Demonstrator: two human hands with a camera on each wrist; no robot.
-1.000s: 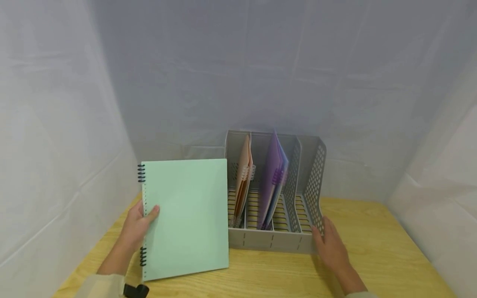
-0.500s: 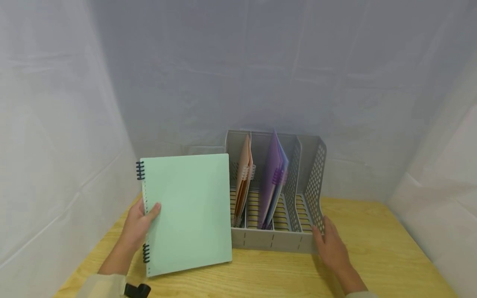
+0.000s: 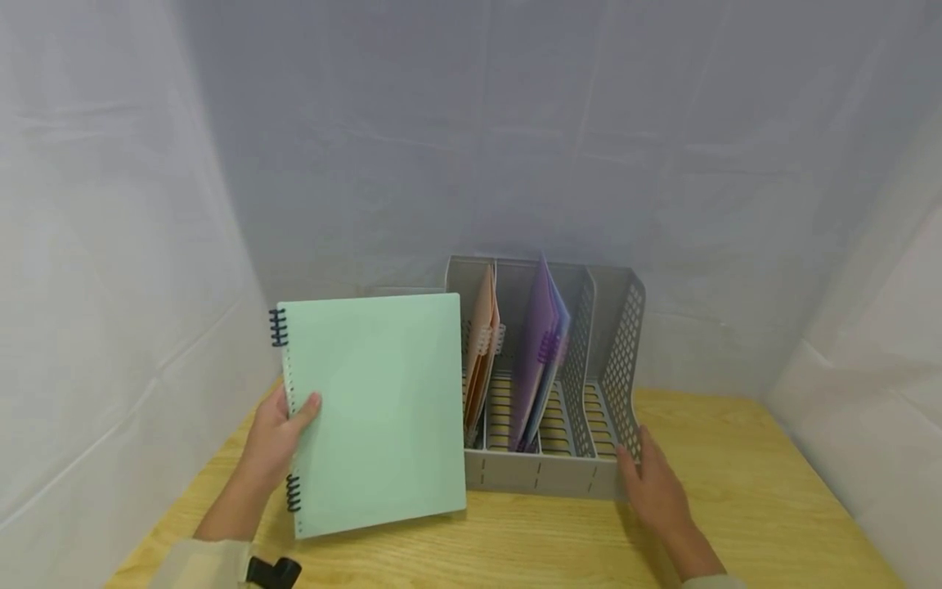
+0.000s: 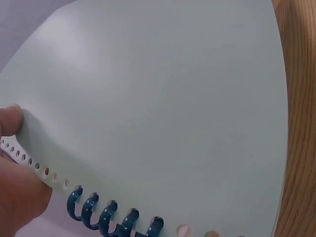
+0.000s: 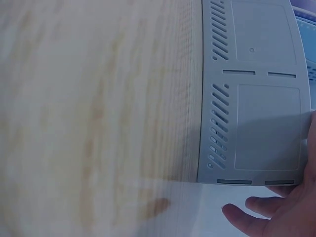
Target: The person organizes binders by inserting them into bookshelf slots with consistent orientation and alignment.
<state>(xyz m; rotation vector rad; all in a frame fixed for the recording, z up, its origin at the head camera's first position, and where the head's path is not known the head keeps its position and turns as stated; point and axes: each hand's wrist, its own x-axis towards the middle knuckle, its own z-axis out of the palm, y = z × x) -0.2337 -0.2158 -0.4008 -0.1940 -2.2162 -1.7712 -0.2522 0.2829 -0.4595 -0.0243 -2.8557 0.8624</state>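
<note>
A mint-green spiral notebook [image 3: 379, 409] with dark blue coils hangs a little tilted above the table, its coiled edge to the left. My left hand [image 3: 272, 438] grips that edge between the coil sets, thumb on the cover; its other fingers are hidden behind. The notebook's right edge overlaps the left part of a grey file organizer [image 3: 545, 474] in the head view. At the organizer's front right corner, my right hand [image 3: 655, 487] holds the wall, thumb over the front rim and fingers along the outside. Two fingertips [image 5: 237, 217] stick out free below the corner in the right wrist view.
Peach notebooks [image 3: 482, 327] lean in the organizer's left part. Purple [image 3: 535, 352] and blue notebooks [image 3: 557, 335] lean near its middle. A perforated divider [image 3: 581, 352] stands to their right. The wooden table [image 3: 706, 458] is enclosed by pale sheets [image 3: 471, 147].
My left hand has raised the green notebook slightly and shifted it right, so it covers more of the organizer. The right hand has stayed at the corner.
</note>
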